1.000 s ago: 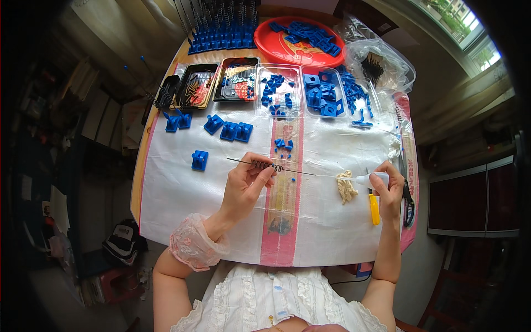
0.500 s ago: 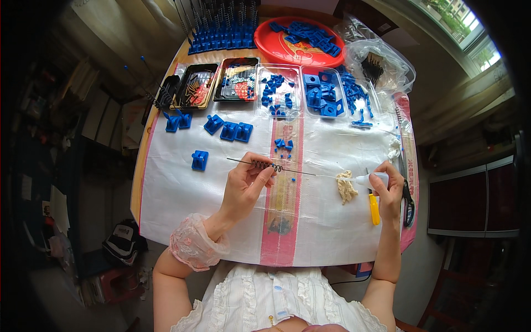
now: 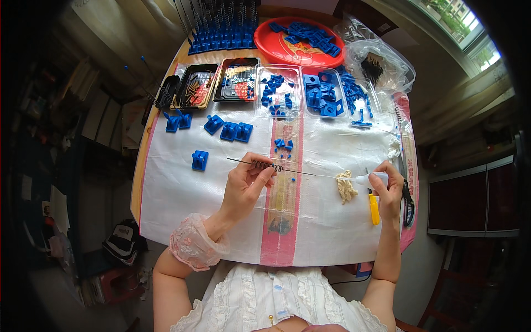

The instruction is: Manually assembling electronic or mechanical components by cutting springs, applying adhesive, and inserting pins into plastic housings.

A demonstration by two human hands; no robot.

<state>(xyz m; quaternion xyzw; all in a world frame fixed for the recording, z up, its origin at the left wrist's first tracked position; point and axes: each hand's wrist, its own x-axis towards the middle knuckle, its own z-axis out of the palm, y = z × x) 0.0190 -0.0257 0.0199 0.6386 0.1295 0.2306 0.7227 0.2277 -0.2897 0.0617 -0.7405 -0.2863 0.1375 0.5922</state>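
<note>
Pinched in my left hand [image 3: 247,180] is a dark metal rod with a coiled spring section [image 3: 279,168], held level over the table with its straight end toward the right. My right hand [image 3: 389,186] is closed round a small white squeeze bottle [image 3: 377,179]. The bottle's long thin nozzle points left, and its tip is at or very near the rod's right end; whether they touch I cannot tell. Below the nozzle lies a crumpled beige cloth [image 3: 347,187]. A yellow-handled tool [image 3: 374,209] rests beside my right hand, with black-handled scissors [image 3: 408,203] to its right.
Several blue plastic bases [image 3: 199,160] stand at the left. Tiny blue pieces [image 3: 284,145] lie mid-table. Behind are black trays [image 3: 194,87], clear boxes of blue parts [image 3: 323,94], a red basin [image 3: 265,45], upright blue assemblies with wires [image 3: 223,41] and a plastic bag [image 3: 395,65].
</note>
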